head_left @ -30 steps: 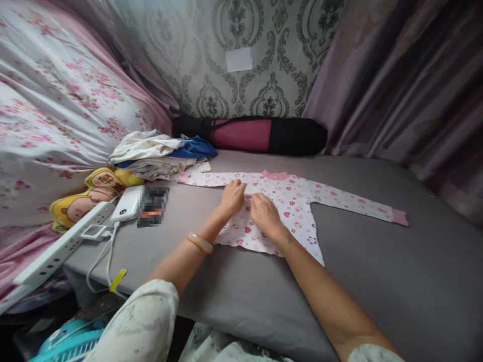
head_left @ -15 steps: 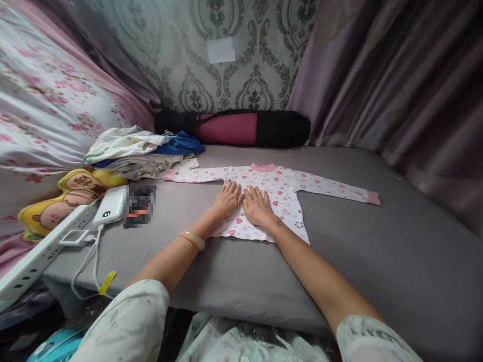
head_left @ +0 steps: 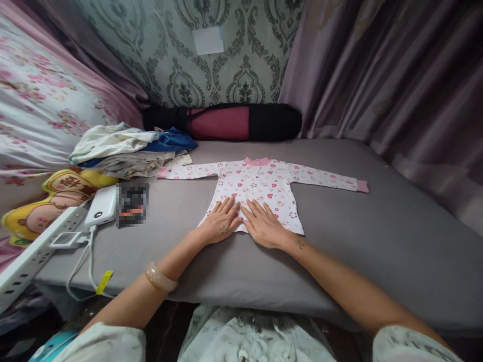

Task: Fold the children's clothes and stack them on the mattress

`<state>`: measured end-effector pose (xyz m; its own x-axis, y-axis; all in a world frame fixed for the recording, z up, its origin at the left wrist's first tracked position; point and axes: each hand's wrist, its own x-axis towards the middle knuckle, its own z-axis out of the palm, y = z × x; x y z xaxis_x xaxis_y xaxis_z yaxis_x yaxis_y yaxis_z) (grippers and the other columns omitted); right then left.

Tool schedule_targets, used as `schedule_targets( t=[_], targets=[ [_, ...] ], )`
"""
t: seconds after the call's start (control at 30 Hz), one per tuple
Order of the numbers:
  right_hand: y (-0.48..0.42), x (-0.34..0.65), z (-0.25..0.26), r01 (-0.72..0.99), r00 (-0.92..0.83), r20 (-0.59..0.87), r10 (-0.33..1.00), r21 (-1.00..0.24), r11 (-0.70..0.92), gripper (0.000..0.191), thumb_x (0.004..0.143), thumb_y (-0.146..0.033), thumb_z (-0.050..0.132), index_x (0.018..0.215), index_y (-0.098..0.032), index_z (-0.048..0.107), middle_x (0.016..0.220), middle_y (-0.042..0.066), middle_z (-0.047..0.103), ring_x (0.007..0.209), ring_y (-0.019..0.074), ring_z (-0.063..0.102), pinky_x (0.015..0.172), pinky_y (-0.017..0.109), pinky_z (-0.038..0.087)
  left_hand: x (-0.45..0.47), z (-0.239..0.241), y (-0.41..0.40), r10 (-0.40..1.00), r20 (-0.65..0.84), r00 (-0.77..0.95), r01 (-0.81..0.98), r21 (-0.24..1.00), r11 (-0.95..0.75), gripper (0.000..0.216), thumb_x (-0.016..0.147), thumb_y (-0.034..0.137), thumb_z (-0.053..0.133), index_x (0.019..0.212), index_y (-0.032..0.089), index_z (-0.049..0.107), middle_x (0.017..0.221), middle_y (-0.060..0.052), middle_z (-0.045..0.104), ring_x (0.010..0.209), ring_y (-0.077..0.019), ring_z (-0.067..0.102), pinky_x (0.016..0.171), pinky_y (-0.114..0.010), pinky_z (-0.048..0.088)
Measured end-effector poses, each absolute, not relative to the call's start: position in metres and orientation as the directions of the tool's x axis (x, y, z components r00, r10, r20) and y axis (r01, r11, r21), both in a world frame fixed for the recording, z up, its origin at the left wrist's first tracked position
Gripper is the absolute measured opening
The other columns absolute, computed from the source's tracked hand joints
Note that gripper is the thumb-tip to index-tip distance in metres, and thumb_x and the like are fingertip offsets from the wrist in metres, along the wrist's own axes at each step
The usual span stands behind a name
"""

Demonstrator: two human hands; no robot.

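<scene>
A small white long-sleeved shirt (head_left: 253,183) with pink hearts, pink collar and pink cuffs lies spread flat on the grey-covered surface, its sleeves stretched out to both sides. Flat on the lower left of its front rests my left hand (head_left: 221,219), fingers spread and pointing up the shirt. My right hand (head_left: 263,223) lies palm down on the lower middle, fingers also apart. The thumbs are close together near the hem. Neither hand grips the cloth. Part of the hem is hidden under my hands. A pale bangle (head_left: 160,277) circles my left wrist.
A pile of folded clothes (head_left: 121,148) sits at the back left, near a long black and maroon bag (head_left: 222,123) along the wall. To the left are yellow plush toys (head_left: 45,211), a white power bank (head_left: 101,205), a blurred-out item (head_left: 132,205) and a power strip (head_left: 41,251) with cables.
Both hands have slid down the shirt from its middle toward the hem, staying flat on the cloth. The camera view has shifted slightly.
</scene>
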<state>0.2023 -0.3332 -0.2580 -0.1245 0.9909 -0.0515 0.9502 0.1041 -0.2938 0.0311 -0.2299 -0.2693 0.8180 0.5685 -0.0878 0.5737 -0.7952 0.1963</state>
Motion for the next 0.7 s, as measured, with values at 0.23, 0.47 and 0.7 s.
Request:
schedule_targets(
  t=[0.23, 0.47, 0.7],
  targets=[
    [-0.327, 0.236, -0.249, 0.948, -0.080, -0.027, 0.996, -0.310, 0.068, 0.054, 0.101, -0.037, 0.023, 0.151, -0.020, 0.033, 0.161, 0.008, 0.017, 0.148, 0.0222, 0.009, 0.118, 0.047, 0.008, 0.041, -0.251, -0.229, 0.480, -0.002, 0.877, 0.458, 0.303, -0.836, 0.068, 0.094, 0.059, 0.036, 0.151, 0.021, 0.028, 0.160, -0.012, 0.018, 0.148, -0.0257, 0.013, 0.120, -0.045, 0.014],
    [-0.321, 0.265, -0.268, 0.973, 0.143, -0.051, 0.988, -0.175, -0.150, 0.059, 0.100, -0.042, 0.023, 0.153, -0.017, 0.027, 0.161, 0.011, 0.016, 0.148, 0.0246, 0.009, 0.118, 0.048, 0.005, 0.049, -0.264, -0.230, 0.491, -0.098, 0.866, 0.498, 0.267, -0.825, 0.078, 0.091, 0.068, 0.029, 0.153, 0.021, 0.025, 0.160, -0.012, 0.017, 0.149, -0.0279, 0.005, 0.119, -0.049, 0.006],
    [-0.312, 0.269, -0.257, 0.966, 0.133, -0.013, 0.991, -0.221, -0.132, 0.053, 0.101, -0.041, 0.023, 0.144, -0.019, 0.043, 0.154, 0.013, 0.035, 0.143, 0.0260, 0.027, 0.116, 0.050, 0.007, 0.053, -0.255, -0.208, 0.525, -0.053, 0.850, 0.514, 0.306, -0.801, 0.072, 0.089, 0.068, 0.036, 0.143, 0.021, 0.043, 0.152, -0.013, 0.039, 0.142, -0.0274, 0.032, 0.115, -0.040, 0.025]
  ],
)
